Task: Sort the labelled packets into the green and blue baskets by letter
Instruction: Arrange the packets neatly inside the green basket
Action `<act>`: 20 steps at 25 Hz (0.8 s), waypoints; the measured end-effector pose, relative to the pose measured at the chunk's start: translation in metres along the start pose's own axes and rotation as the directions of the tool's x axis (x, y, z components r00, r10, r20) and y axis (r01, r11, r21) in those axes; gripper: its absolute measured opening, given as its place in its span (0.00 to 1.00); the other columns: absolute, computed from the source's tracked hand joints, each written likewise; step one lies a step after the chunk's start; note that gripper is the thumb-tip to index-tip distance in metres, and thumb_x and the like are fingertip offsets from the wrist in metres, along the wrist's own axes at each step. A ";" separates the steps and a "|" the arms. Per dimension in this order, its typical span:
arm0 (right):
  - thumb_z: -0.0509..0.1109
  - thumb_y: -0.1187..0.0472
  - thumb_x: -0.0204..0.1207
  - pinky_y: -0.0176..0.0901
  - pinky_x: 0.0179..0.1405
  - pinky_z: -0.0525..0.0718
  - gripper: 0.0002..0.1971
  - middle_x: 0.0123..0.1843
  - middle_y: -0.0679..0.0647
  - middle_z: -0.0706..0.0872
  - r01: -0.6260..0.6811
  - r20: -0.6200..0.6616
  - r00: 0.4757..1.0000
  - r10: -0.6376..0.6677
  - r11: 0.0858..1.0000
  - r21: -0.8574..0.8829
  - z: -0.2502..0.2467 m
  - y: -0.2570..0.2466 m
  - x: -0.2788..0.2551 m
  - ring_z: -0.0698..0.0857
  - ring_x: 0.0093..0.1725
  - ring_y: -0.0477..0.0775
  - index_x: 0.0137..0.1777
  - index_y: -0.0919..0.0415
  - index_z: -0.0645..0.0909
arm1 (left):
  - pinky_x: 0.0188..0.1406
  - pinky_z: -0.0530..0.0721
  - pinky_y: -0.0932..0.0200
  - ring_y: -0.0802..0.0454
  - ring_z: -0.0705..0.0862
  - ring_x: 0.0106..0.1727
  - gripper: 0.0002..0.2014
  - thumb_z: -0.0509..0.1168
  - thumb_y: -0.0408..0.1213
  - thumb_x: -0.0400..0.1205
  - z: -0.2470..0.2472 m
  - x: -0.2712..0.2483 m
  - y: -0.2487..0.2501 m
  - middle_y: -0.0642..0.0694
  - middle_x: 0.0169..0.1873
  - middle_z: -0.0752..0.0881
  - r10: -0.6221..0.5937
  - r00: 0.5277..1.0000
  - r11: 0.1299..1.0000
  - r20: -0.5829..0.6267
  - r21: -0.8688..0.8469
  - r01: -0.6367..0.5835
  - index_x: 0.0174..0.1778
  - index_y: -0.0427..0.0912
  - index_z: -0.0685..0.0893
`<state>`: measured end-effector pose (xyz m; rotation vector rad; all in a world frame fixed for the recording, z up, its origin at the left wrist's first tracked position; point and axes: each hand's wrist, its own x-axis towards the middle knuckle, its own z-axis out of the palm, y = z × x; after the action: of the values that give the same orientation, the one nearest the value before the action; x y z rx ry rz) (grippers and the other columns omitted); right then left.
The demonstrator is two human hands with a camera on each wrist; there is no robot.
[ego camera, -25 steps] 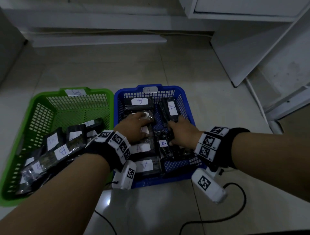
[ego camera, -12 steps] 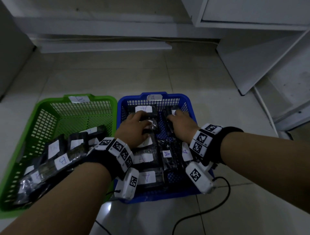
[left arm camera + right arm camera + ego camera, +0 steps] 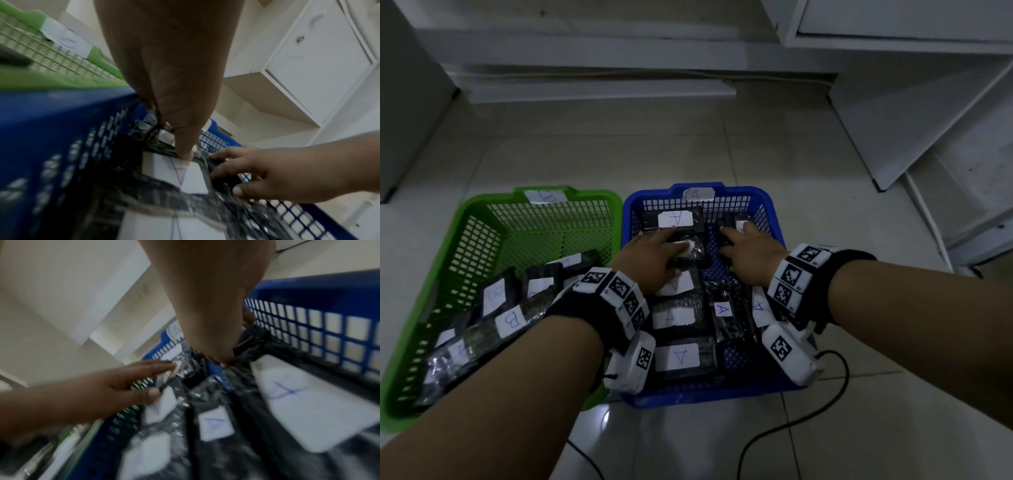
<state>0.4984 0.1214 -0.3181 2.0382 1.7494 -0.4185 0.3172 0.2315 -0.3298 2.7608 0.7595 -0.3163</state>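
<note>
The blue basket point(image 3: 705, 394), tagged A, holds several black packets with white A labels. The green basket point(image 3: 482, 202), tagged B, holds several B packets point(image 3: 512, 320) piled at its near left. Both hands reach into the far half of the blue basket. My left hand point(image 3: 657, 253) lies with straight fingers on the packets, its fingertips at the label of the far-left A packet point(image 3: 675, 219). My right hand point(image 3: 746, 250) lies flat on a packet point(image 3: 726, 222) at the far right. In the left wrist view my left hand point(image 3: 180, 129) touches a label point(image 3: 191, 178).
Both baskets stand side by side on a white tiled floor. A black cable point(image 3: 791, 421) runs across the floor in front of the blue basket. White cabinet panels point(image 3: 893, 120) lean at the right, and a white board point(image 3: 599, 92) lies along the far wall.
Both hands have slid toward the far end of the blue basket. The packet that my right hand gripped has moved with it to the back right, and the fingers now lie flat on it.
</note>
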 end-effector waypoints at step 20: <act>0.64 0.52 0.82 0.45 0.64 0.75 0.23 0.74 0.60 0.72 0.216 -0.049 0.976 -0.214 0.895 0.389 -0.124 -0.204 0.057 0.74 0.71 0.61 0.75 0.59 0.71 | 0.60 0.77 0.57 0.48 0.81 0.61 0.16 0.62 0.40 0.81 -0.060 -0.146 -0.211 0.45 0.63 0.82 -0.215 0.966 0.974 0.145 -0.039 0.222 0.65 0.47 0.81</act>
<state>0.3016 0.2572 -0.2623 2.1043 2.0343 -0.9010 0.0918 0.3563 -0.2732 2.5744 1.0213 -0.5179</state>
